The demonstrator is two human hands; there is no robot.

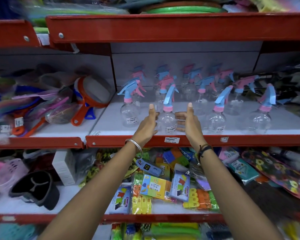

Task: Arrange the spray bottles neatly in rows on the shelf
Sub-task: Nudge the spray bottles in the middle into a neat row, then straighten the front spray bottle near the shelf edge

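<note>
Clear spray bottles with blue and pink trigger heads stand in rows on the white shelf (111,125), which has a red front lip. A front-row bottle (167,116) stands between my two hands. My left hand (148,122) touches its left side with the thumb up. My right hand (187,120) is open just right of it, fingers curled toward the bottle with a small gap. Other front-row bottles stand at the left (129,110), the right (216,116) and the far right (261,116). Several more stand behind them.
Orange-rimmed strainers (92,94) and bagged goods fill the shelf section on the left. The shelf below holds packs of clothes pegs (154,186), a black cap (36,189) and floral bags (282,172). A red shelf edge (163,26) hangs close above the bottles.
</note>
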